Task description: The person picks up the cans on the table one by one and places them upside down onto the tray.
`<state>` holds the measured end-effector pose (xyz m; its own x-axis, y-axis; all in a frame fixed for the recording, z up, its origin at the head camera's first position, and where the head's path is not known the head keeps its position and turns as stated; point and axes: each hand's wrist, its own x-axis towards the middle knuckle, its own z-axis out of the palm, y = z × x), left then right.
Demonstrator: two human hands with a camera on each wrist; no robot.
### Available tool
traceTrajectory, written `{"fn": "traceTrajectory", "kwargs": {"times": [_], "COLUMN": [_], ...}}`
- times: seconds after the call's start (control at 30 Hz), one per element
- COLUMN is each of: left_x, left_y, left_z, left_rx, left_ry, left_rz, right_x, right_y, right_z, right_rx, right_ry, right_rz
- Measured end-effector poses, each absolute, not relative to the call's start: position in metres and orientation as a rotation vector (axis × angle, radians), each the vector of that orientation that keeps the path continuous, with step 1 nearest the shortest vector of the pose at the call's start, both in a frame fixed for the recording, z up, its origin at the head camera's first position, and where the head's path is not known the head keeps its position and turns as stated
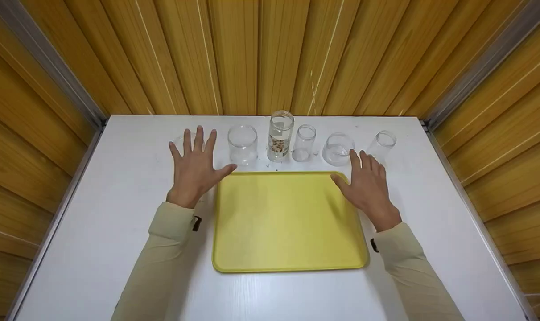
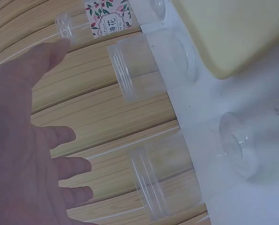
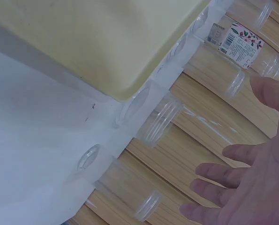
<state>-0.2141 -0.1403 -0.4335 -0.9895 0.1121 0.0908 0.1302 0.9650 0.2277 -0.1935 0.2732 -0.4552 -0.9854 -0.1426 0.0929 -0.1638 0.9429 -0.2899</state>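
My left hand (image 1: 194, 171) hovers with spread fingers left of the yellow tray (image 1: 290, 223), its thumb over the tray's far left corner. Behind those fingers is a clear jar (image 2: 167, 183), mostly hidden in the head view. My right hand (image 1: 368, 189) spreads its fingers by the tray's far right corner and holds nothing. Nearest to it are a short wide clear jar (image 1: 338, 151) and a narrow clear jar (image 1: 383, 145). Between the hands stand a wide clear jar (image 1: 243, 147), a tall jar (image 1: 281, 136) with a flowered label and brown specks showing, and a slim clear jar (image 1: 304, 145).
The jars line the far side of the white table (image 1: 118, 214), close to a wood-patterned wall (image 1: 234, 58). Similar panels (image 1: 510, 156) close off both sides, with metal edging along them. Small dark marks (image 3: 93, 107) show on the table.
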Motion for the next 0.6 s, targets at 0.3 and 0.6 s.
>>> {"fn": "traceTrajectory", "kwargs": {"times": [0.3,0.6], "left_x": [-0.218,-0.222], "left_y": [-0.148,-0.16], "left_z": [-0.435,-0.435], "left_rx": [-0.176,-0.165], "left_ry": [-3.017,-3.04], "left_rz": [-0.336,-0.363], "right_x": [-0.189,-0.184], "right_y": [0.281,0.285], "right_z": [-0.461,-0.466], "right_rx": [0.223,0.166], "right_ry": [-3.031,-3.061], "right_rz": [0.438,0.416]}}
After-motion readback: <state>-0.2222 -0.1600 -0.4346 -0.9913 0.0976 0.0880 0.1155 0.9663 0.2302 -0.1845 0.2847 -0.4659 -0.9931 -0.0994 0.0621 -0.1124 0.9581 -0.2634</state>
